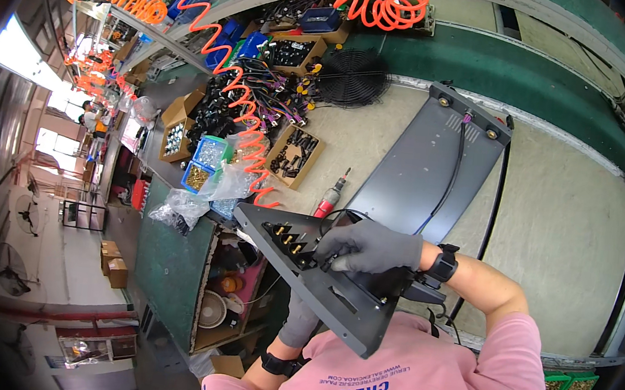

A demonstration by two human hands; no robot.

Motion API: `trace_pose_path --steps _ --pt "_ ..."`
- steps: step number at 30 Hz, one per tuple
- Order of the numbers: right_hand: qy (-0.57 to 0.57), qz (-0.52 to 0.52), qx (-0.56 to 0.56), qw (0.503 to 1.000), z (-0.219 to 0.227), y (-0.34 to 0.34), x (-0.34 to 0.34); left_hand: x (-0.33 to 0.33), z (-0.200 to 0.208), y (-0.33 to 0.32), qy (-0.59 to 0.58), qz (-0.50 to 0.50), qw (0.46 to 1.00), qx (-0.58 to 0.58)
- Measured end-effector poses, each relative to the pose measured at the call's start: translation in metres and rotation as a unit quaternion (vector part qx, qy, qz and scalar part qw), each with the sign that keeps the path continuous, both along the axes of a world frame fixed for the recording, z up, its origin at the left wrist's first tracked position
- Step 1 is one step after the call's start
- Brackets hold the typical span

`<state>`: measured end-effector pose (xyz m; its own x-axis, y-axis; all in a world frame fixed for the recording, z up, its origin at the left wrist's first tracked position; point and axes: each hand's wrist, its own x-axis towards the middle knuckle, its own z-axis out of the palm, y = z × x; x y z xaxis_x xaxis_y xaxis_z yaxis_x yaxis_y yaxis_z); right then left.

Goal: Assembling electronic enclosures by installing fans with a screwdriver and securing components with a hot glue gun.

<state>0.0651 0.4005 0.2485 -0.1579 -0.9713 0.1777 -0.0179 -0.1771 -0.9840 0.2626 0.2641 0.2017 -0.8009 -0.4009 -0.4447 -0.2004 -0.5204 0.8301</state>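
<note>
Right up close: a dark panel (pixel 315 285) at the worker's chest

Largest is the bench (pixel 562 219), pale-topped, filling the right and middle of the view. On it lies a long grey case (pixel 429 154), slanting away, with a dark cable (pixel 454 171) running along its face. An orange hose (pixel 236 86) hangs in coils at the left, over heaps of parts. The panel comes next: it is tilted, its near corner toward the pink shirt (pixel 423 378), and it covers the near end of the case from sight; whether the two are joined cannot be told. A round black grille (pixel 352 77) lies farther off, near the case's far end.

Then the hands, both in grey gloves. The right hand (pixel 371 247) reaches over the panel from above, its fingers bent and close together, their tips down at the panel just beside a row of brass terminals (pixel 287 239). Whether they pinch a small part there is too unclear to say. The left hand (pixel 300 320) is under the panel's left side, its fingers hidden behind it, so how tightly it grips cannot be told.

Smaller again, an open carton (pixel 282 180) of black pieces sits left of the case, and a red-and-grey driver (pixel 331 193) lies between them. Smallest are the terminals, set in the panel.
</note>
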Motion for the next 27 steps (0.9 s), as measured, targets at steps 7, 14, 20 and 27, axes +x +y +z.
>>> trace_pose_path --steps 7,14,20,27 --pt "0.085 -0.020 -0.084 0.993 -0.016 -0.008 0.005 0.000 -0.002 -0.002 0.004 -0.059 0.995 -0.082" --pt "0.260 -0.042 -0.046 0.964 -0.005 -0.011 0.003 -0.003 0.003 -0.006 0.021 -0.222 0.788 -0.574" --pt "0.057 -0.100 -0.041 0.992 -0.005 -0.005 0.002 -0.009 0.001 0.005 0.044 -0.223 0.911 -0.345" --pt "-0.077 -0.084 0.114 0.987 0.005 0.005 0.004 0.013 -0.017 -0.012 0.004 -0.258 0.965 -0.038"
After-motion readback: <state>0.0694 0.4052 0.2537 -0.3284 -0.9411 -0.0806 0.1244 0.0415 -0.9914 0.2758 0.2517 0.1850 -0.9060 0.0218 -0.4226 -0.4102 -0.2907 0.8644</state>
